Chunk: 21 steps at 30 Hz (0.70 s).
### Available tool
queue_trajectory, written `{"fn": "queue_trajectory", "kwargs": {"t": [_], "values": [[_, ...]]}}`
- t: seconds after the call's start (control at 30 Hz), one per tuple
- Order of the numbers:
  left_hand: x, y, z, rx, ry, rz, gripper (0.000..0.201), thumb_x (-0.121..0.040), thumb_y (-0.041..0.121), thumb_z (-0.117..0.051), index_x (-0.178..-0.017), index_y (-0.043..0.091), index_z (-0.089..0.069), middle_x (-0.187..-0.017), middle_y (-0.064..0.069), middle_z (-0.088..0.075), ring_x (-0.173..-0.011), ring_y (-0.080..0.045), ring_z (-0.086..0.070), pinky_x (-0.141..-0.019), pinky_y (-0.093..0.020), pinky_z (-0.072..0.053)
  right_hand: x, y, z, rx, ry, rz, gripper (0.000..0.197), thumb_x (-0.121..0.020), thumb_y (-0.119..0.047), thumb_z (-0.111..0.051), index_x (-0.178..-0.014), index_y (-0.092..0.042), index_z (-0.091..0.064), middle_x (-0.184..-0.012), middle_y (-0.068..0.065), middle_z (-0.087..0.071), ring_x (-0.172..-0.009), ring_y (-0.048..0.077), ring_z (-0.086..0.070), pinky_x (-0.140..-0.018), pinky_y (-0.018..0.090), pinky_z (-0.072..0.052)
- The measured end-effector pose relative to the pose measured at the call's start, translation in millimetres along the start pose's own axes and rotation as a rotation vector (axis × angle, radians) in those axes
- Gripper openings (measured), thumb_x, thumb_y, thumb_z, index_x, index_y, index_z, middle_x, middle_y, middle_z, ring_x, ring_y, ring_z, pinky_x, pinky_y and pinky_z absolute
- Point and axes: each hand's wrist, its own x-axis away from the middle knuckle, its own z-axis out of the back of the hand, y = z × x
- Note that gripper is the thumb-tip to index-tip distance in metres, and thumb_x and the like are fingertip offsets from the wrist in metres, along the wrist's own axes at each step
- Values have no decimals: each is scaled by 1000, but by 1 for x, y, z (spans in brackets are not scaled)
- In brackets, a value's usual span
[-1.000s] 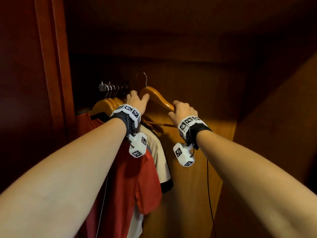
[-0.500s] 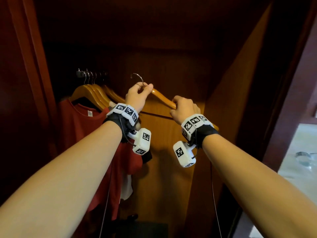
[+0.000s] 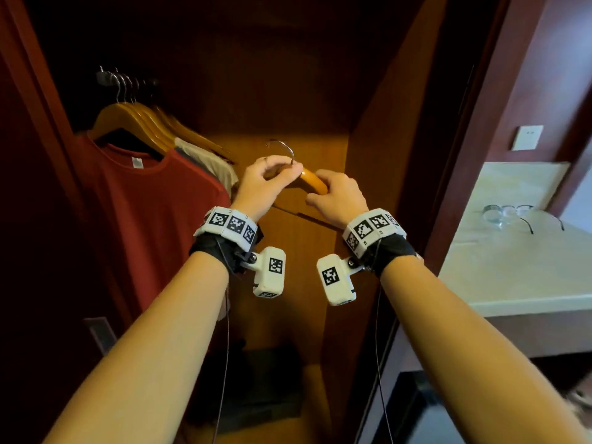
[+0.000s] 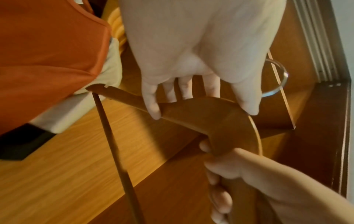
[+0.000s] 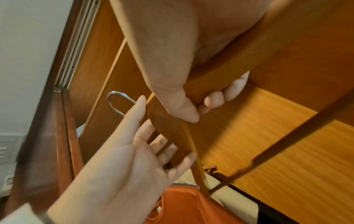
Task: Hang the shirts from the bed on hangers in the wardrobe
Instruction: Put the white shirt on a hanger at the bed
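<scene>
An empty wooden hanger [image 3: 313,181] with a metal hook [image 3: 283,148] is held between both hands, off the rail, in front of the open wardrobe. My left hand [image 3: 282,171] holds its middle just under the hook, fingers behind and thumb in front [image 4: 247,98]. My right hand [image 3: 320,193] grips the hanger's right arm [image 5: 206,84]. A red shirt [image 3: 153,203] and a beige shirt [image 3: 208,158] hang at the left on wooden hangers [image 3: 128,120]. No loose shirt or bed is in view.
The rail [image 3: 128,84] carries several hooks at the upper left. The wardrobe's right wall [image 3: 384,155] and door frame [image 3: 474,155] are close by. A pale counter [image 3: 512,267] at the right bears glasses [image 3: 509,213]. Something dark lies on the wardrobe floor [image 3: 256,379].
Both hands have brought the hanger down and away from the rail, toward me. My view has drawn back and turned right, so the counter now shows.
</scene>
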Motion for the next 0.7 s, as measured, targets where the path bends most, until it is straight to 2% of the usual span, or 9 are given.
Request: {"fn": "queue_trajectory", "kwargs": {"t": [0.07, 0.13, 0.23, 0.3, 0.37, 0.43, 0.47, 0.6, 0.7], "values": [[20, -12, 4, 35, -81, 73, 14, -86, 44, -71, -96, 34, -71, -107, 7, -68, -103, -10, -62, -93, -35, -49, 23, 5, -5, -33, -17, -33, 18, -86, -23, -69, -82, -37, -60, -78, -1, -66, -72, 20, -66, -74, 40, -58], [40, -25, 5, 64, -158, 147, 17, -89, 42, -68, -94, 26, -67, -89, 16, -66, -93, -5, -61, -90, -34, -47, 46, 11, -11, -52, -43, -72, 25, -85, -20, -71, -74, -38, -59, -72, -3, -64, -66, 16, -63, -70, 35, -55], [73, -37, -2, 107, -241, 200, 26, -79, 54, -73, -83, 29, -65, -88, 6, -61, -92, -10, -58, -91, -41, -51, 85, 18, -18, -54, -47, -138, 26, -83, -19, -73, -71, -37, -60, -68, -7, -61, -62, 9, -57, -65, 26, -46], [96, -39, -14, 169, -262, 222, 33, -71, 57, -75, -80, 27, -65, -92, -2, -63, -92, -15, -60, -94, -46, -52, 112, 29, -20, -54, -5, -196, 19, -81, -22, -75, -74, -36, -64, -68, -8, -63, -63, 9, -59, -66, 27, -47], [116, -39, -28, 234, -272, 239, 42, -68, 57, -76, -82, 20, -62, -91, -7, -62, -90, -18, -60, -93, -49, -52, 138, 44, -19, -29, 61, -275, 7, -75, -40, -75, -76, -37, -69, -68, -11, -66, -71, 9, -64, -76, 38, -54], [133, -41, -44, 292, -307, 264, 46, -67, 55, -77, -85, 15, -61, -91, -9, -62, -90, -20, -60, -93, -51, -52, 164, 64, -16, 28, 136, -363, 22, -67, -62, -70, -81, -44, -70, -71, -15, -69, -82, 11, -65, -92, 50, -48], [141, -42, -53, 315, -326, 281, 45, -66, 54, -78, -84, 16, -61, -92, -9, -63, -90, -21, -61, -93, -51, -52, 178, 73, -12, 85, 180, -398, 28, -67, -67, -69, -82, -43, -70, -73, -16, -69, -86, 11, -64, -99, 51, -41], [169, -36, -101, 374, -383, 307, 31, -64, 54, -80, -74, 29, -65, -92, -11, -62, -90, -24, -59, -89, -47, -50, 231, 97, 9, 221, 360, -492, 30, -74, -65, -71, -81, -35, -70, -77, -18, -65, -94, 8, -58, -114, 53, -12], [194, -26, -150, 420, -429, 336, 24, -65, 53, -80, -67, 35, -65, -88, -5, -63, -89, -22, -59, -93, -47, -49, 268, 124, 33, 211, 428, -515, 29, -74, -61, -72, -84, -35, -70, -78, -18, -67, -95, 7, -60, -115, 47, -12]]}}
